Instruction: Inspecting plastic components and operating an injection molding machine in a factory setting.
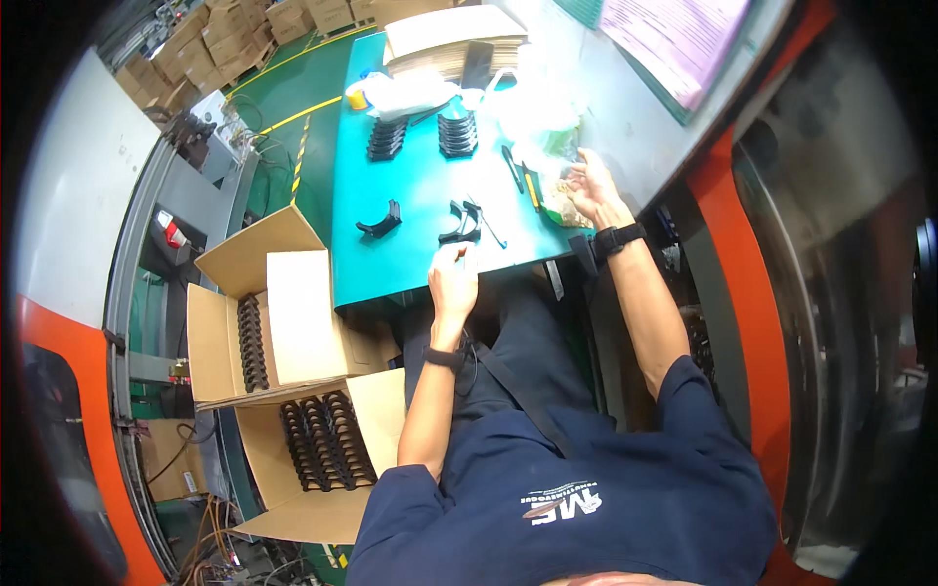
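On the green table top, my left hand (453, 281) is closed with its fingertips at the near end of a black curved bracket (461, 227), which it seems to grip. A thin dark rod-like tool (492, 226) lies just right of that bracket. Another black curved bracket (382, 221) rests to the left, apart from my hand. At the right edge, my right hand (594, 192) has its fingers apart beside a clear plastic bag (561, 206) of small brass-coloured pieces. Whether a small piece is between those fingers is too fine to see.
Two stacks of black brackets (457, 136) stand farther back, near a white plastic bag (415, 93) and stacked cardboard (454, 49). A yellow-handled tool (532, 188) and a black pen-like tool (513, 169) lie near the right. Open cartons (298, 313) with rows of brackets sit at left.
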A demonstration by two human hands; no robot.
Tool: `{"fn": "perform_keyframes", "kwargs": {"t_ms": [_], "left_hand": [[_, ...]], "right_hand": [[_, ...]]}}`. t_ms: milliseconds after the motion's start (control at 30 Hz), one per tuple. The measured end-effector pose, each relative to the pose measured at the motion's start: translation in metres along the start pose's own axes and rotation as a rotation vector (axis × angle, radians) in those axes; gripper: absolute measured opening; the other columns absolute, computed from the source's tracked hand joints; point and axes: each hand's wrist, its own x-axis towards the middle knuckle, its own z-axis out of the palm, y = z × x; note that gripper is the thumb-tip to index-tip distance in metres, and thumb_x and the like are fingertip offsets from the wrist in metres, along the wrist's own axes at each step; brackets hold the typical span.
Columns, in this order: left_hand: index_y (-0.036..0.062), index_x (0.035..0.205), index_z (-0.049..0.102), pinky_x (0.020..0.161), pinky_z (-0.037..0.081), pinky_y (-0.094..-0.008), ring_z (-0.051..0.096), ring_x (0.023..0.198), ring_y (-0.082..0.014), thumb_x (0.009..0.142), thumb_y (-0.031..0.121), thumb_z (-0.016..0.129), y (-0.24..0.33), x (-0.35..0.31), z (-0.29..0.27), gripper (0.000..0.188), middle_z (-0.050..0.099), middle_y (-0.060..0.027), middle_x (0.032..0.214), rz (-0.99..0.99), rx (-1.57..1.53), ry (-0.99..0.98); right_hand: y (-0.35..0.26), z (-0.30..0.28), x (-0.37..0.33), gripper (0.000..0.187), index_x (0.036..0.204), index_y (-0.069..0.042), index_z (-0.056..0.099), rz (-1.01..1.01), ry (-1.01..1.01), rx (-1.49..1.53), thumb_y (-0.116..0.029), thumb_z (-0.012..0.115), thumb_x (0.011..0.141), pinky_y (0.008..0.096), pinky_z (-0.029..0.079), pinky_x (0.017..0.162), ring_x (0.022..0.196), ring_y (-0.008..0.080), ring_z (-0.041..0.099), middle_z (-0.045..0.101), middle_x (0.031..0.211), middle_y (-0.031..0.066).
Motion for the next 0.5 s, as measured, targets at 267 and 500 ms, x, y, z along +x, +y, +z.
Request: {"fn": "perform_keyframes", "kwargs": {"t_ms": [267,500], "left_hand": [[0.0042,0.094,0.066,0.097,0.037,-0.0415,0.05,0.11,-0.0319,0.077,0.02,0.071,-0.037,0.035,0.038,0.023,0.058,-0.0153,0.111,0.136,0.437,0.068],[0.0021,0.088,0.066,0.094,0.04,-0.0436,0.056,0.101,-0.0309,0.074,0.015,0.071,-0.06,0.037,0.052,0.02,0.064,-0.0131,0.104,0.195,0.303,0.013]], "right_hand": [[0.041,0.016,-0.01,0.025,0.1,0.002,0.067,-0.417,-0.318,-0.763,-0.017,0.054,0.089,0.0278,0.047,0.071,0.078,0.0134,0.06,0.066,0.087,0.0076],[0.133,0.017,0.027,0.034,0.11,-0.001,0.063,-0.757,-0.348,-1.579,-0.016,0.059,0.08,0.045,0.048,0.087,0.096,0.0398,0.059,0.06,0.103,0.0219]]}}
